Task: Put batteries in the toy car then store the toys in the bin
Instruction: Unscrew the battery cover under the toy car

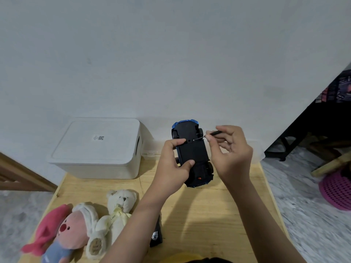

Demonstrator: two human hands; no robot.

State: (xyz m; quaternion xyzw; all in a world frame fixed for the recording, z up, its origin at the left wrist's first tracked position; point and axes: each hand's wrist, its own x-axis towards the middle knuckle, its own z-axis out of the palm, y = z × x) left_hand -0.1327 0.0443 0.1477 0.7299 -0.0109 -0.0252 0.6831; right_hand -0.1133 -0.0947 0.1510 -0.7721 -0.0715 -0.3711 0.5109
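Toy car [191, 149], blue with a black underside, is held upside down above the wooden surface [209, 215]. Left hand [174, 160] has its fingers [179, 142] clamped around the car's body. Right hand [230, 149] pinches a thin screwdriver [212, 134], its tip on a screw in the underside. Turning should go best with the tip kept square in the screw and the car gripped firmly, or it may slip. A white bin [96, 149], lid closed, sits to the left against the wall. A cream teddy bear [112, 215], a pink plush doll [62, 230] and a small black box [156, 234] lie nearer. The closed lid stands in the way of storing.
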